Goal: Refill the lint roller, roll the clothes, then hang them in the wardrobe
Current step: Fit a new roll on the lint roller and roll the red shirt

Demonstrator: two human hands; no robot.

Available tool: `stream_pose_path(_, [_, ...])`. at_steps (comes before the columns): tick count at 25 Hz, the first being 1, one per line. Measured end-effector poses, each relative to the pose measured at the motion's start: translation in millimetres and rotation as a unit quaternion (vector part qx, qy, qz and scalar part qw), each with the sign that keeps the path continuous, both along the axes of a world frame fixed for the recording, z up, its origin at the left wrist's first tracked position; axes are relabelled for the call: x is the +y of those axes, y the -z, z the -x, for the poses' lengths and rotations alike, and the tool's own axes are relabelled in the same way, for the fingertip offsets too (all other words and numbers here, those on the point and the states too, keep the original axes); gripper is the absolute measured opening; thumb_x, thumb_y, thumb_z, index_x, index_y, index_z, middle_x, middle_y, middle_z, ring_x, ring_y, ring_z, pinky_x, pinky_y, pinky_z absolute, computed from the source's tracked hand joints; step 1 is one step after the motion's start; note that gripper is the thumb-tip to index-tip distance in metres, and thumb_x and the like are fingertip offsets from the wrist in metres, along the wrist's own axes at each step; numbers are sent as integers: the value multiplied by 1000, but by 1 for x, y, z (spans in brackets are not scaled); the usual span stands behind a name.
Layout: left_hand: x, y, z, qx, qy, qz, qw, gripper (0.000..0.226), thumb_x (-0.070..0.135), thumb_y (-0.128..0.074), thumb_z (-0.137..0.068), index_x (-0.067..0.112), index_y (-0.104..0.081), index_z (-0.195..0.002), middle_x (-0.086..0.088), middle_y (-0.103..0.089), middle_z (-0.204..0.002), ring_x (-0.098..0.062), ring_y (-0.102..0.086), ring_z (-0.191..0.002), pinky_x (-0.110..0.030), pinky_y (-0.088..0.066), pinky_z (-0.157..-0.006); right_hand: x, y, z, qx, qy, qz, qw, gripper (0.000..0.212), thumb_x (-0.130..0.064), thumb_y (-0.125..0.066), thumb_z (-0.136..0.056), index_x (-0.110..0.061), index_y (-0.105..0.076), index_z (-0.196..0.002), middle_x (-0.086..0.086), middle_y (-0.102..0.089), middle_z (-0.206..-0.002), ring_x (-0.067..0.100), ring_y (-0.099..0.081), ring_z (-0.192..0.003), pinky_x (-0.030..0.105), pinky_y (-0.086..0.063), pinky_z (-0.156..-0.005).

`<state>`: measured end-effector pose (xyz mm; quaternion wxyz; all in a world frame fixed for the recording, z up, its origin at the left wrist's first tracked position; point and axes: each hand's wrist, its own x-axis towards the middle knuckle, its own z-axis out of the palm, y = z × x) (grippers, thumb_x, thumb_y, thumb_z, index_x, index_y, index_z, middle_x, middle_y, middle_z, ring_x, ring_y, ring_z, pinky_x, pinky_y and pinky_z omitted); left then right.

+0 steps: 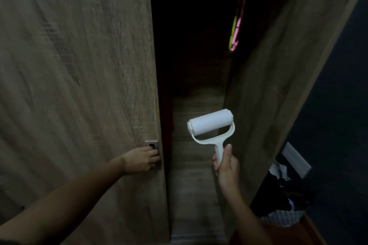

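My right hand (226, 167) grips the handle of a white lint roller (212, 124), held upright in front of the wardrobe's dark opening (191, 55). The roller carries a clean white roll. My left hand (142, 159) has its fingers curled into the metal recessed handle (152, 145) at the edge of the wooden sliding door (79, 65). Inside the wardrobe, pink and green hangers (236, 32) hang from a rail at the upper right. No garment shows on them.
The wardrobe's wooden side panel (278, 65) stands on the right. A basket with dark clothes (282, 205) sits on the floor at the lower right, beside a dark wall with a white socket plate (296, 160). The wardrobe's wooden floor (195, 185) lies below the roller.
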<state>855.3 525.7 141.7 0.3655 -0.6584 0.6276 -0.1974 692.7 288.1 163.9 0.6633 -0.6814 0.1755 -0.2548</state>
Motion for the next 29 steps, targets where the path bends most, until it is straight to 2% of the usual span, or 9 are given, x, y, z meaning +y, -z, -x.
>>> stream_pose_path(3, [47, 1, -4, 6, -64, -7, 998, 25, 25, -50, -82, 27, -70, -67, 8, -64, -79, -16, -53, -77, -28, -40, -71, 21, -2, -9, -7, -17, 1, 1000, 57, -36, -25, -100, -11, -51, -55, -2, -40, -42, 5, -37, -37, 24, -30, -47])
stream_pose_path(5, [71, 2, -4, 6, -111, -5, 994, 28, 24, -47, -81, 26, -70, -65, 7, -64, -76, -16, -57, -72, -27, -45, -66, 29, -1, -14, -3, -22, 8, 1000, 58, -38, -24, -100, -11, -53, -56, -4, -40, -40, 5, -37, -37, 25, -30, -49])
stream_pose_path(10, [120, 7, -7, 0, -172, 32, 985, 31, 23, -45, -81, 20, -67, -59, 4, -62, -71, -19, -52, -67, -32, -31, -64, 54, 1, -27, 5, -44, 13, 999, 58, -39, -24, -99, -11, -53, -58, -4, -41, -41, 3, -38, -37, 25, -30, -49])
stream_pose_path(16, [150, 9, -13, -3, -200, 56, 978, 30, 21, -45, -80, 16, -67, -61, 2, -61, -70, -19, -54, -64, -33, -29, -63, 67, 4, -38, 5, -45, 24, 999, 60, -47, -24, -97, -11, -55, -60, -4, -41, -39, 3, -39, -37, 26, -30, -50])
stream_pose_path(24, [169, 9, -11, 12, -232, 75, 970, 37, 18, -38, -75, 21, -71, -59, 4, -67, -74, -17, -58, -66, -28, -46, -56, 81, -5, -47, -1, -51, 22, 998, 58, -45, -23, -98, -14, -55, -60, -4, -45, -40, 3, -42, -39, 25, -32, -49])
stream_pose_path(26, [165, 6, -9, 23, -240, 75, 968, 31, 21, -44, -72, 22, -70, -55, 5, -66, -72, -16, -58, -63, -27, -46, -54, 83, -8, -47, 1, -54, 20, 998, 58, -45, -23, -98, -13, -54, -60, -4, -44, -44, 4, -42, -40, 25, -32, -49])
stream_pose_path(27, [162, 1, -5, 41, -254, 80, 963, 21, 25, -54, -68, 23, -69, -54, 5, -65, -69, -15, -58, -61, -25, -45, -53, 84, -10, -47, 2, -56, 22, 998, 59, -44, -23, -98, -12, -54, -60, -3, -43, -45, 5, -41, -39, 25, -31, -48])
stream_pose_path(28, [159, -2, -1, 59, -239, 106, 963, 10, 28, -64, -61, 23, -69, -54, 5, -65, -67, -15, -58, -60, -23, -46, -52, 85, -12, -46, 2, -58, 24, 998, 59, -44, -22, -98, -12, -54, -61, -1, -42, -45, 5, -39, -38, 24, -30, -48])
stream_pose_path(29, [157, -6, 3, 78, -232, 138, 960, 9, 30, -70, -56, 22, -69, -57, 3, -64, -67, -16, -59, -59, -22, -47, -51, 86, -14, -46, 1, -58, 23, 998, 59, -45, -22, -98, -11, -53, -61, 0, -40, -45, 4, -38, -37, 24, -29, -47])
